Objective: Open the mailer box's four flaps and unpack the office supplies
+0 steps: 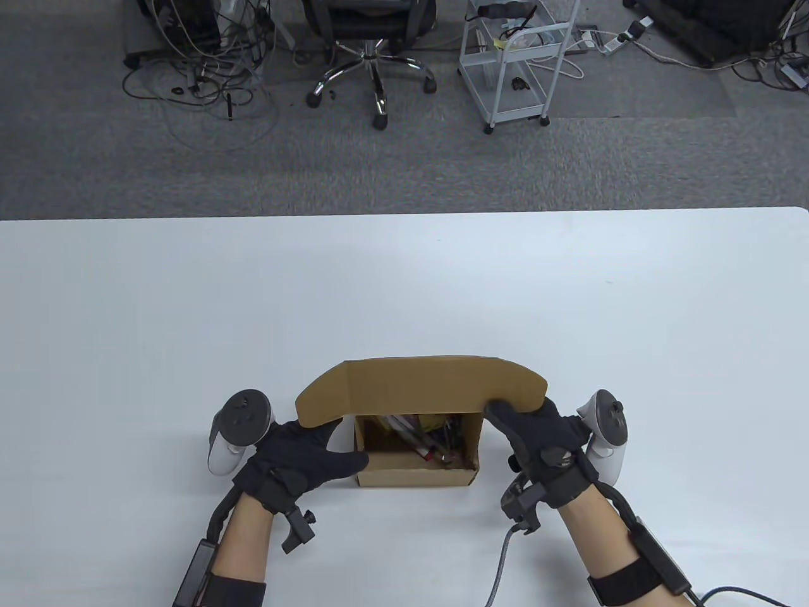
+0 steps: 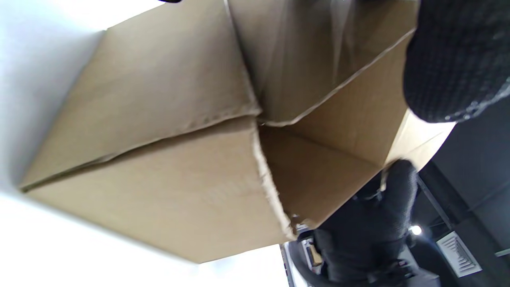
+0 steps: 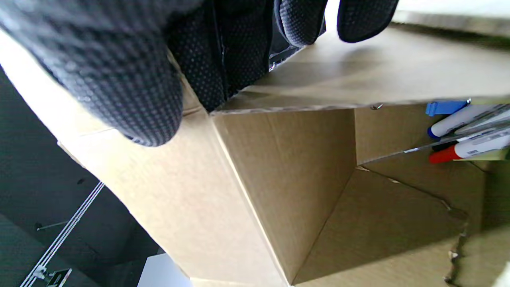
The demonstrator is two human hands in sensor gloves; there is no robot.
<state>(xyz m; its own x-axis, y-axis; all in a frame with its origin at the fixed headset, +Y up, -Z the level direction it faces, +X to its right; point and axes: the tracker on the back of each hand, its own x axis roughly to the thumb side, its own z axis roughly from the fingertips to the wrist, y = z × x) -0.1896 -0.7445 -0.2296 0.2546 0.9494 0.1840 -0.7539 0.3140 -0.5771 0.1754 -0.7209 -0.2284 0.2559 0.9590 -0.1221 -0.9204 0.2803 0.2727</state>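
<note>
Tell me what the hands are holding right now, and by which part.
Both hold the mailer box: the right hand grips the raised lid flap at its right end, the left hand grips the box's left side.

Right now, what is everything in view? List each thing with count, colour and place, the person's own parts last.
mailer box: one, brown cardboard, near table edge, between the hands
lid flap: one, brown, raised over the box's far side
markers: several, white barrels, red and blue caps seen, inside the box; exact count unclear
table: one, white
office chair: one, black with chrome base, on the carpet beyond the table
wire cart: one, white, right of the chair
cables: many, on the floor, far left and right
left hand: black glove, against the box's left side
right hand: black glove, gripping the flap's right end
</note>
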